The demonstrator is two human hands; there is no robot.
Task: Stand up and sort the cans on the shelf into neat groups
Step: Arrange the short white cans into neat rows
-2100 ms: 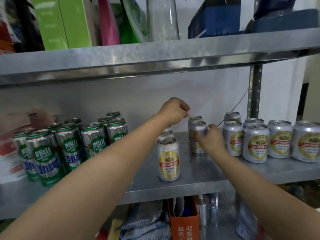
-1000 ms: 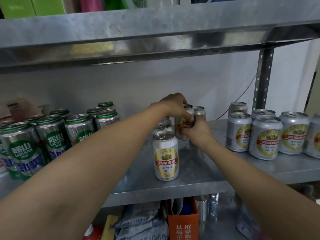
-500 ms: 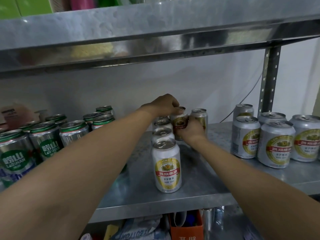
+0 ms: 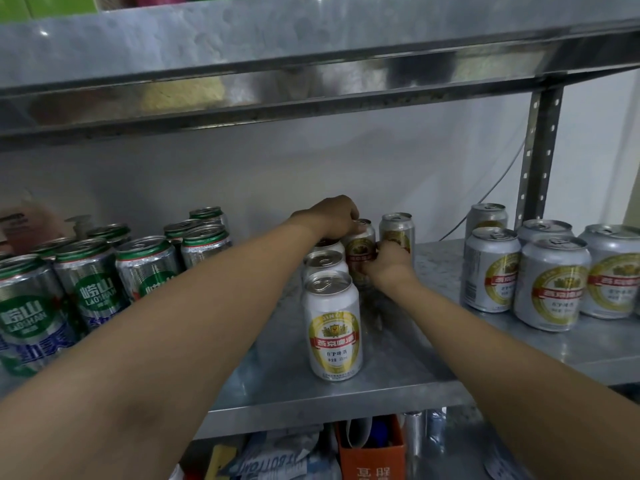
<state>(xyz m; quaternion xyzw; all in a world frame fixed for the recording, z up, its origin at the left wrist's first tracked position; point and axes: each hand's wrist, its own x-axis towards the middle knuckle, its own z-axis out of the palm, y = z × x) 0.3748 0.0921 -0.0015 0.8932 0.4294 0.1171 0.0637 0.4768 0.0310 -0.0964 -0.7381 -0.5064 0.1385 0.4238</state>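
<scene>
My left hand (image 4: 332,218) covers the top of the dark-label can (image 4: 360,252), and my right hand (image 4: 388,263) hides its lower side. That hand's fingertips are out of sight, probably curled round it. At nine o'clock the green cans (image 4: 24,306) run off the edge. At three, a silver can (image 4: 620,271) does too.

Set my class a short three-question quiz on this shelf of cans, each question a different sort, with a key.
1. True or false: the green cans stand at the left end of the shelf.
2. What do the left hand and right hand grip? A a green can; B a gold-labelled can; C a box.
3. Fill in: the front can stands ____.
Key: 1 true; 2 B; 3 upright.
</scene>
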